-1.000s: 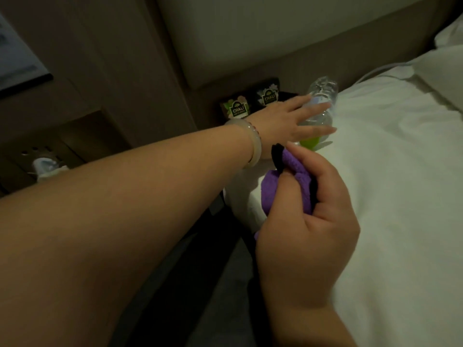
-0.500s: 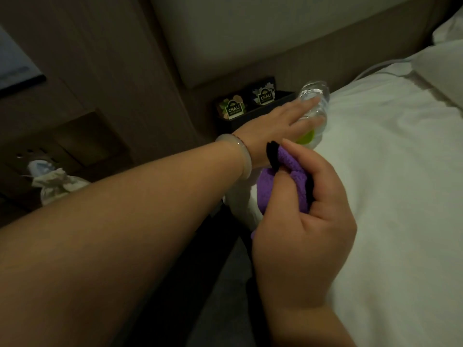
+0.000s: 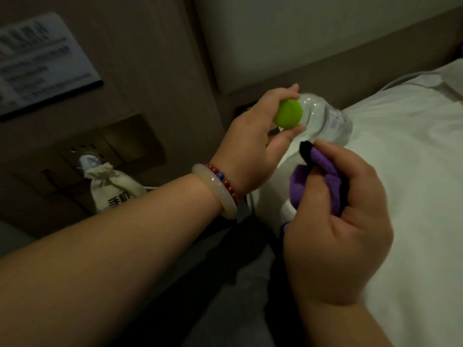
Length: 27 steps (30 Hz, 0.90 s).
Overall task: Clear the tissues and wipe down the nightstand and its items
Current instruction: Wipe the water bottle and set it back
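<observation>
Left hand [image 3: 250,144] grips one bottle [image 3: 325,121], right hand [image 3: 338,236] one cloth [image 3: 323,169].

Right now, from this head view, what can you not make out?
nightstand top, tissues: head view, covered by left forearm and left hand.
wall sign: head view, text blurred, cut by left edge.
pouch: head view, print partly behind forearm.
bottle: head view, label too dim, small.
purple cloth: head view, mostly inside right hand.

One wide-angle view looked forward and down from the person's head, close over the left hand [image 3: 253,146] and right hand [image 3: 335,226], with the bed [image 3: 406,186] at right, the wall [image 3: 150,58] at left and the headboard [image 3: 300,33] ahead.
</observation>
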### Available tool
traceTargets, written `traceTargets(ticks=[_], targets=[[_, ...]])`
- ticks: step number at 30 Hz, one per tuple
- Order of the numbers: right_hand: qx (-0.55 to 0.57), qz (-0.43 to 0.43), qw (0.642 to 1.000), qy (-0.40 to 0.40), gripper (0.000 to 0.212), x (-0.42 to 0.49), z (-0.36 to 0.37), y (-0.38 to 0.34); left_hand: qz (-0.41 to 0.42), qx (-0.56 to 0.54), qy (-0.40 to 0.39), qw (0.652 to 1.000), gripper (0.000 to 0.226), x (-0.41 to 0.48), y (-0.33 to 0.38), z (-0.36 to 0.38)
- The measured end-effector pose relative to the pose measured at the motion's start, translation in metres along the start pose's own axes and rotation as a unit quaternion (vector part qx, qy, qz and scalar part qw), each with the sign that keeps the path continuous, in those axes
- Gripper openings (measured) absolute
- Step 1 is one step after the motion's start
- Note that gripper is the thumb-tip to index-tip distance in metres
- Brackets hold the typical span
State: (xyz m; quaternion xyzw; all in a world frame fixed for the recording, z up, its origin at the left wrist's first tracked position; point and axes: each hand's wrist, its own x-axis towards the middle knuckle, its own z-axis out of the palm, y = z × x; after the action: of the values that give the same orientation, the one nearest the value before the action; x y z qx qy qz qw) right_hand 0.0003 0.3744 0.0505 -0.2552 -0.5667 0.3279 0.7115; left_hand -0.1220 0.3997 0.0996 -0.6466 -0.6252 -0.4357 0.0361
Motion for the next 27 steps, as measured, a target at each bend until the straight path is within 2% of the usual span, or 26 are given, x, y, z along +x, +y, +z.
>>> traceTargets(ticks=[6,10,16,19,23,27], targets=[[0.010,-0.011,1.000,-0.008,0.025,-0.003,0.005,-0.010,-0.135,-0.058,0.097,0.984,0.039,-0.052,0.033,-0.050],[0.063,0.039,0.990,-0.124,0.030,-0.018,0.018,-0.020,-0.205,-0.059,0.148,0.966,0.033,-0.095,0.049,-0.085],[0.085,0.063,0.920,-0.376,0.043,-0.060,0.034,-0.042,-0.278,-0.050,0.191,0.940,0.028,-0.158,0.074,-0.120],[0.088,0.061,0.862,-0.496,0.067,-0.073,0.036,-0.046,-0.299,-0.020,0.198,0.933,0.029,-0.183,0.082,-0.137],[0.082,0.050,0.835,-0.542,0.088,-0.089,0.039,-0.040,-0.307,-0.019,0.201,0.930,0.025,-0.208,0.092,-0.148],[0.076,0.036,0.824,-0.561,0.085,-0.102,0.043,-0.035,-0.304,0.038,0.172,0.936,0.033,-0.221,0.096,-0.151]])
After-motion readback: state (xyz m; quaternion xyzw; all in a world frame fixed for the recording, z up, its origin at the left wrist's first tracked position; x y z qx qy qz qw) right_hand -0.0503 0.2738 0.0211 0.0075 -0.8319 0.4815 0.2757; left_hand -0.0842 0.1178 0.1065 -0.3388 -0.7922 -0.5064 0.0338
